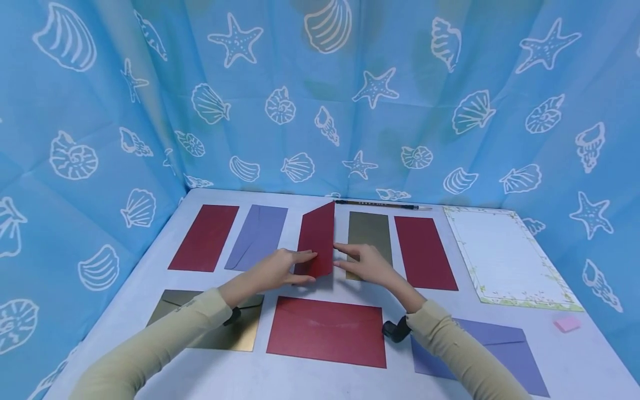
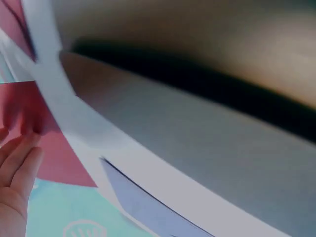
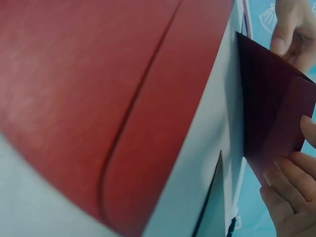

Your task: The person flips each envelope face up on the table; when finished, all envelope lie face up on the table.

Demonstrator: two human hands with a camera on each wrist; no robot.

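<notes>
A red envelope (image 1: 320,228) is raised on edge in the middle of the back row, seen in the head view. My left hand (image 1: 280,269) holds its lower left side, fingers flat on the face and thumb at the bottom edge. At its right edge, the fingertips of my right hand (image 1: 372,265) touch it. The right wrist view shows the flap (image 3: 289,123) of this envelope, with straight right fingers (image 3: 291,180) laid against it. Just in front lies another red envelope (image 1: 325,333), flat. A gold envelope (image 1: 370,230) lies partly behind the right hand.
Further envelopes lie flat: red (image 1: 204,239) and purple (image 1: 257,238) at back left, red (image 1: 425,253) at back right, gold (image 1: 235,328) and purple (image 1: 505,355) in front. A brush (image 1: 375,205), bordered writing paper (image 1: 500,250) and a pink block (image 1: 567,324) are also out. Blue curtains (image 1: 320,111) surround the table.
</notes>
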